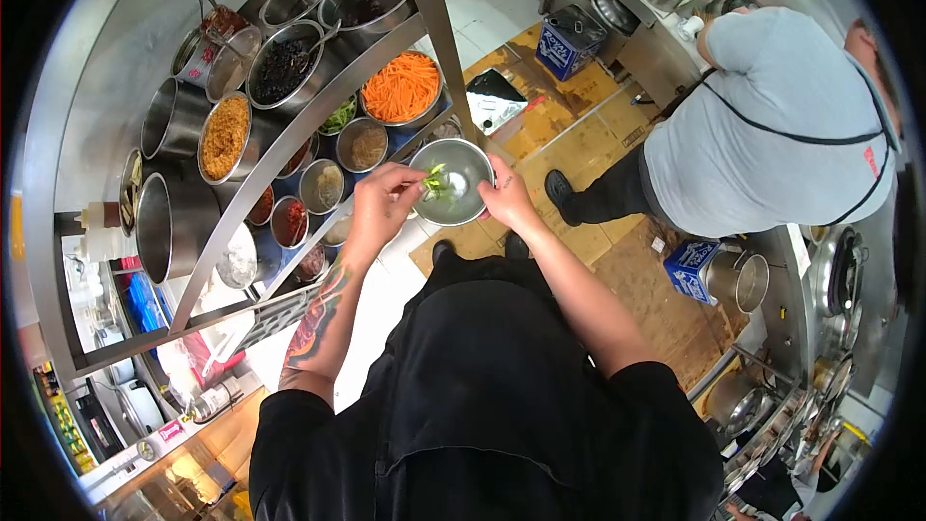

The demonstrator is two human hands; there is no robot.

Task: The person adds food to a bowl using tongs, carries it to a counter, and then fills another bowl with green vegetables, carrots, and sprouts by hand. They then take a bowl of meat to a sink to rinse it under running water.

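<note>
a black apron (473, 357) fills the space nearest the camera, and past it two bare hands meet at a metal bowl (470, 205), held up in front of the body, just beside the rack (333, 119). the right hand (506, 195) grips the bowl's side, thumb over the rim; its other fingers are mostly hidden beneath. the left hand (388, 198) has thumb and fingertips drawn together on green shreds (438, 181) at the bowl's near-left inside. a pale patch shows on the floor of the bowl; whether it is food or glare, i cannot tell.

the bowl looks thin-walled, so probably light and stiff, its smooth wall apt to slip if wet; the rim seems the surest hold. the shreds look soft, light and easily bruised, best taken in a loose pinch. shredded carrots (400, 87) sit in a container beyond the left hand.
</note>
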